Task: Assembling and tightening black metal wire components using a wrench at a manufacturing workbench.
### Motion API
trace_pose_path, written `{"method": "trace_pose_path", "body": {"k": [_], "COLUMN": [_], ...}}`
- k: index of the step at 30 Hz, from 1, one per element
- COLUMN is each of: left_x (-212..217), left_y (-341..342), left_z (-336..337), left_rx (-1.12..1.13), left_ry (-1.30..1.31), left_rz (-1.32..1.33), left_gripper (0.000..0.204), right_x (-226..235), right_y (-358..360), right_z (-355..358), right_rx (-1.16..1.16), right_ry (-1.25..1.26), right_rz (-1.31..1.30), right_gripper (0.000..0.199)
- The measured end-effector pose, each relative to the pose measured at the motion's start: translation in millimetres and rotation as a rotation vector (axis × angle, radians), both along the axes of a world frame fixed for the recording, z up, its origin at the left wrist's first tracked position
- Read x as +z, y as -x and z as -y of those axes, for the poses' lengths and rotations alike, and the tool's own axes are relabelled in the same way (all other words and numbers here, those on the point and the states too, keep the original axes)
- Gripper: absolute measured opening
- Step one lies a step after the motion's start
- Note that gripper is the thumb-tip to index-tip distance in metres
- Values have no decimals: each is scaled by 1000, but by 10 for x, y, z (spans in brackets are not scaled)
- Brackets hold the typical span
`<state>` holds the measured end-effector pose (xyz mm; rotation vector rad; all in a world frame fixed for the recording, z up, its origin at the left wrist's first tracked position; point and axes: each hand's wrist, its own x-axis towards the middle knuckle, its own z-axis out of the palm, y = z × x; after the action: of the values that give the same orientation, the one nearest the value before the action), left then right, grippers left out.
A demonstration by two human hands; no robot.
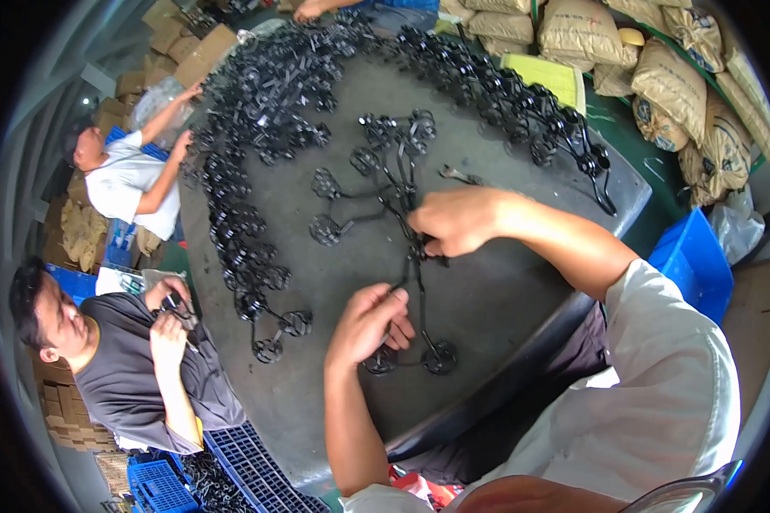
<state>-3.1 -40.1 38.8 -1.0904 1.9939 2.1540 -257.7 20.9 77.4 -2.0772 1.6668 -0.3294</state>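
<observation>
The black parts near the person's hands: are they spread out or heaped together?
Mostly spread out: the black parts reach across the table in different directions, and several round ends lie apart, though some overlap.

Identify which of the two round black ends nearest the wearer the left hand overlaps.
The left round end, partly behind the left hand; the right round end is uncovered.

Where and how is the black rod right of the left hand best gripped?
Probably mid-length, pinching the black rod from above and its right: it is slim there, its lower end meets a wider round cage, and the left hand crowds its left.
</observation>
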Motion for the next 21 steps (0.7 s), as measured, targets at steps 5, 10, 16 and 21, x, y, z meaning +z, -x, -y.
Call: {"method": "trace_pose_path", "body": {"k": [5, 10, 16, 21], "left_x": [-1, -125, -186, -75], "left_y": [57, 46, 38, 105], "left_z": [88, 107, 80, -36], "left_rx": [196, 293, 335, 344], "left_ry": [313, 499, 703, 611], "left_rz": [-68, -169, -411, -481], "left_gripper": [44, 31, 21, 23], "right_x": [20, 9, 31, 40], "right_y": [21, 35, -82, -347], "right_z": [33, 44, 11, -18], "right_rx": [33, -15, -59, -103], "right_ry": [40, 133, 330, 562], "right_rz": [-75, 5, 234, 406], "right_gripper": [28, 20, 17, 17]}}
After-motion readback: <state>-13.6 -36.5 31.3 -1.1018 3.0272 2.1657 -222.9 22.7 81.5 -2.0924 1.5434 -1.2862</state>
